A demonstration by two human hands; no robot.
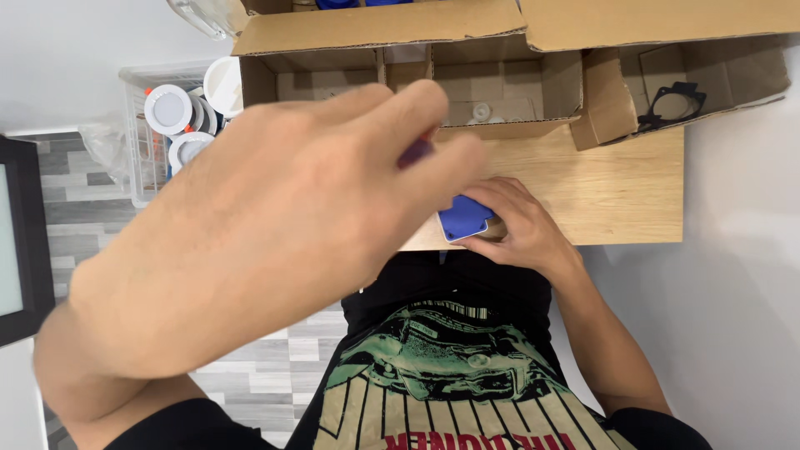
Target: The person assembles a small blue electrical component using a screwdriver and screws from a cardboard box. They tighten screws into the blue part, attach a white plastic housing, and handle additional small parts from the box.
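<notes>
My left hand (275, 225) is raised close to the camera and fills the middle of the view, blurred. Its fingers are closed around a small red and dark object (417, 152); only a sliver shows between the fingertips, so I cannot tell what it is. My right hand (521, 229) rests at the near edge of the wooden table (617, 192). It grips a small blue square part (462, 218) with rounded corners against the tabletop. My left hand hides much of the table's left side.
An open cardboard box with dividers (500, 83) stands at the back of the table. A second box on the right holds a black ring-shaped frame (677, 102). A clear plastic bin with white round fixtures (171, 112) sits at the left, and a dark screen (17, 250) is at the far left.
</notes>
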